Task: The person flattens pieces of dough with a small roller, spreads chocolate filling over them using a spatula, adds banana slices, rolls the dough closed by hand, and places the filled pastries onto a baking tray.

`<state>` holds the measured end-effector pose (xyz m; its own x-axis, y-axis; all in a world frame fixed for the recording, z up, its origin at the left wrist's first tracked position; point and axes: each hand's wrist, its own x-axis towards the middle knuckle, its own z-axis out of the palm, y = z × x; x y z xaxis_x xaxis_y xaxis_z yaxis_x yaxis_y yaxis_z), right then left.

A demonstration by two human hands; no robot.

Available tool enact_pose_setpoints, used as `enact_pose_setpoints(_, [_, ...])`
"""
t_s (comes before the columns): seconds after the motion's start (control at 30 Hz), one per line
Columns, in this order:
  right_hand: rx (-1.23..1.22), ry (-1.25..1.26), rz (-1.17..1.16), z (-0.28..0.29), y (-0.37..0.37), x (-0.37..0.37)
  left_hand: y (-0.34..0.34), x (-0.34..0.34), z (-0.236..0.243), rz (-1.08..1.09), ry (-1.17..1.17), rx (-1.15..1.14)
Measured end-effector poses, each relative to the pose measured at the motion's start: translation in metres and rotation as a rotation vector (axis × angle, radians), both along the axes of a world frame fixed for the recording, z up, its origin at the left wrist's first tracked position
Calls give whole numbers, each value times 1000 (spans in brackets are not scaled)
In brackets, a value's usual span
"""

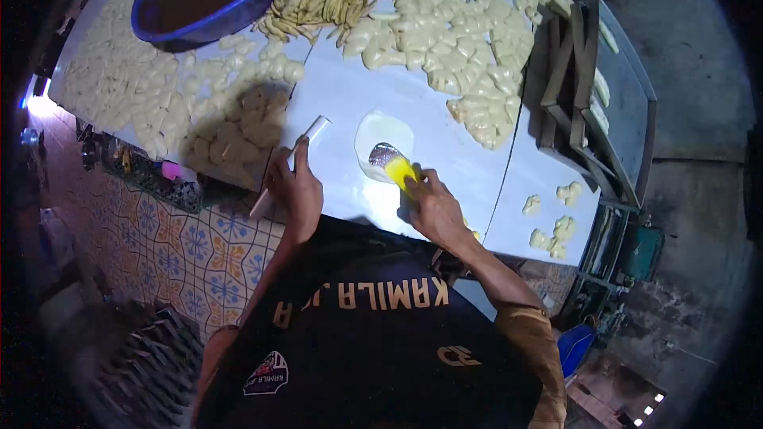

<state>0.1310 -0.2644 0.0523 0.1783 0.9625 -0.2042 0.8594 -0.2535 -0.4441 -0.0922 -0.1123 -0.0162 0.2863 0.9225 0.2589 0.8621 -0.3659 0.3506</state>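
A thin, flattened piece of pale dough [389,127] lies on the white tabletop in front of me. My right hand [433,206] is closed round a yellow tool [402,175] that looks like a small scraper or spatula. Its far end meets a dark, shiny patch [384,154] on the dough; whether that is a metal blade or brown filling, I cannot tell. To the left of the dough, my left hand [298,191] grips a slim white rolling pin [319,127], which slants across the table's near edge.
Lumps of dough cover the table's left [151,95] and far right [453,32]. Between them are a pile of banana strips [318,0] and a blue basin [214,29] of brown contents. Wooden-framed trays [588,87] lean at the right. Small dough pieces [560,230] sit at the near right corner.
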Motion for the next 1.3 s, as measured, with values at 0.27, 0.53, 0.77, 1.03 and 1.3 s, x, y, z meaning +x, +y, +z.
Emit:
enact_pose_setpoints(0.27, [-141, 103, -432, 10, -71, 148, -3, -2, 9, 35, 68, 8])
enact_pose_setpoints(0.53, [297, 409, -186, 28, 152, 20, 1, -13, 8, 33, 29, -13])
enact_pose_setpoints(0.77, [503, 119, -65, -45, 347, -22, 4, -1, -16, 53, -61, 130])
enact_pose_setpoints(1.03, [661, -42, 106, -46, 391, -39, 5, -3, -13, 116, -159, 135])
enact_pose_setpoints(1.3, [513, 246, 82, -59, 393, -20, 4, -1, -6, 152, -300, -11])
